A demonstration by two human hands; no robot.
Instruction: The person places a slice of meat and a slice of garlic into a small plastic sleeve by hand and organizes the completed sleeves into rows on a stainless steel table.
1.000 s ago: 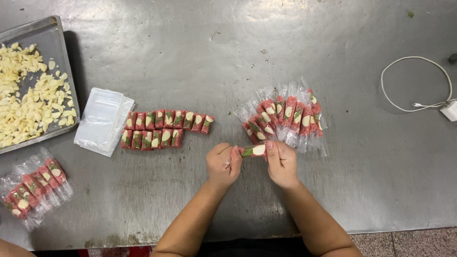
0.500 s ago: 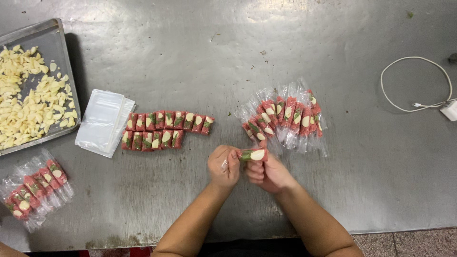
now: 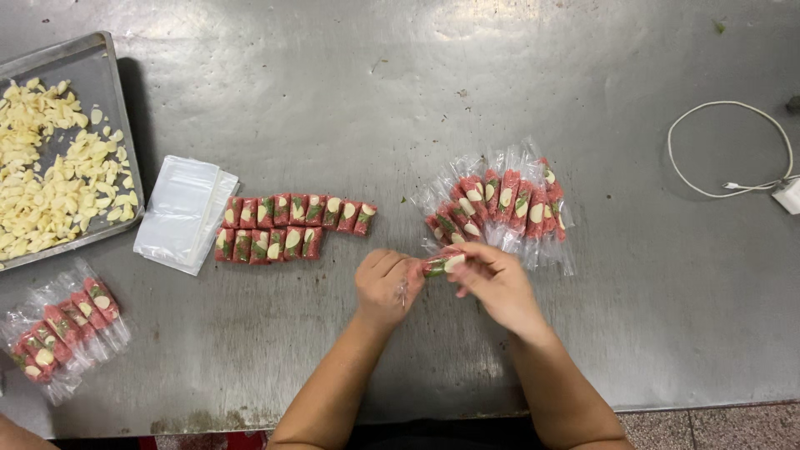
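Both hands meet near the front middle of the steel table. My left hand (image 3: 385, 286) pinches the end of a clear plastic sleeve. My right hand (image 3: 493, 286) grips a red meat roll with a green leaf and a pale slice (image 3: 442, 263), which lies partly inside that sleeve. Just beyond my right hand lies a fanned pile of bagged rolls (image 3: 500, 204). To the left, two rows of unwrapped rolls (image 3: 287, 225) rest on the table beside a stack of empty clear bags (image 3: 183, 212).
A metal tray (image 3: 98, 71) of pale slices stands at the far left. A second pile of bagged rolls (image 3: 62, 325) lies at the front left. A white cable with a plug (image 3: 733, 150) curls at the right. The table's front edge runs close under my forearms.
My hands have come closer together. The roll, held bare between both hands before, now sits partly in the sleeve that my left hand holds.
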